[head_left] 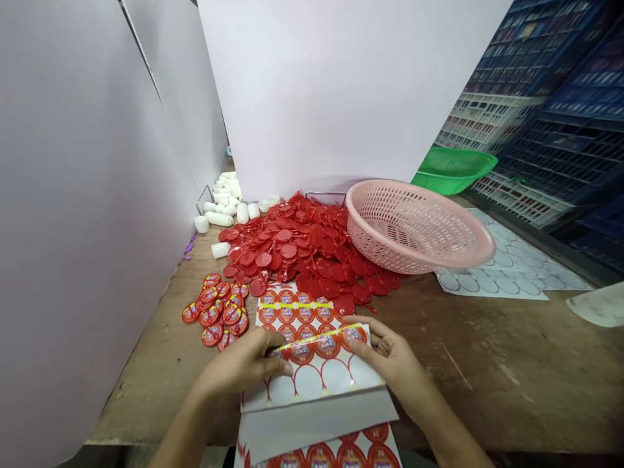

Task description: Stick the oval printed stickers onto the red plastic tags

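A sheet of round red stickers [327,346] is bent up between my hands, with bare white circles along its near part. My left hand [258,361] pinches its left side, thumb over the front. At the right end, my right hand [387,351] grips the sheet between thumb and fingers. Beneath lie more sticker sheets [351,455], reaching over the table's near edge. To the left sits a small pile of red discs with stickers on them [221,311]. Beyond the sheet is a large heap of plain red plastic discs [302,244].
A pink plastic basket [419,224] stands right of the heap, partly over used sticker sheets [492,283]. White plastic pieces [219,218] lie at the back left. White panels [341,97] enclose the back and left. A green basin [453,170] and stacked crates [560,130] are at right.
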{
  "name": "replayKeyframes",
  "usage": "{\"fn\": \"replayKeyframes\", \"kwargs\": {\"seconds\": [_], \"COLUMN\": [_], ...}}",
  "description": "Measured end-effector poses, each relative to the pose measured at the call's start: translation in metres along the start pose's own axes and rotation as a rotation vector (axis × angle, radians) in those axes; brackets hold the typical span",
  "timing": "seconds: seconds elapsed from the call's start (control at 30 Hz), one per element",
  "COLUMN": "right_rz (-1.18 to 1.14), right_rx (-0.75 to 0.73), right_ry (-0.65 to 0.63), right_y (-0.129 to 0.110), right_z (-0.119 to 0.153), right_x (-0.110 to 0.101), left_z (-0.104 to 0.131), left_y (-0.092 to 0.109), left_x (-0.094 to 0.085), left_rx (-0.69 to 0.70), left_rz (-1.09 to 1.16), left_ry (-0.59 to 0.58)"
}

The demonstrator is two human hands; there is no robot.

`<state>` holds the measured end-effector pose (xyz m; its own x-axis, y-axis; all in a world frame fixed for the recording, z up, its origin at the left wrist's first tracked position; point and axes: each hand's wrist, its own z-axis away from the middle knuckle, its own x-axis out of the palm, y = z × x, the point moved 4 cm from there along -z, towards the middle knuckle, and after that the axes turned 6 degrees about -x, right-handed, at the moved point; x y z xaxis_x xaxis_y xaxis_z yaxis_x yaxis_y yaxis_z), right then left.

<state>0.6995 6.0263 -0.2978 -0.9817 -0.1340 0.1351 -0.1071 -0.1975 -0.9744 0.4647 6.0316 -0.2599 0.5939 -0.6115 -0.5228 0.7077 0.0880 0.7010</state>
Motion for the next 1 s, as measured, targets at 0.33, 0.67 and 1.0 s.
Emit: {"fn": "replayKeyframes", "kwargs": {"seconds": [0.33,0.67,1.0], "right_rz": [0.466,0.612,1.177], "right_rx": [-0.191,-0.72,-0.767], "right_ry": [0.108,-0.098,0.138], "right_y": [0.027,-0.006,-0.021], "right_z": [-0.012,0.0,-0.077], "right_x": [-0.001,-0.01,0.013], "left_z": [-0.028,-0.044,-0.033], "left_y": [0.026,0.003,0.016], "left_x": [0.035,0.051,0.07], "left_rx": [0.18,0.305,0.585], "left_rz": [-0.304,-0.288,-0.593], "left_ry": [0.353,0.373,0.449]}}
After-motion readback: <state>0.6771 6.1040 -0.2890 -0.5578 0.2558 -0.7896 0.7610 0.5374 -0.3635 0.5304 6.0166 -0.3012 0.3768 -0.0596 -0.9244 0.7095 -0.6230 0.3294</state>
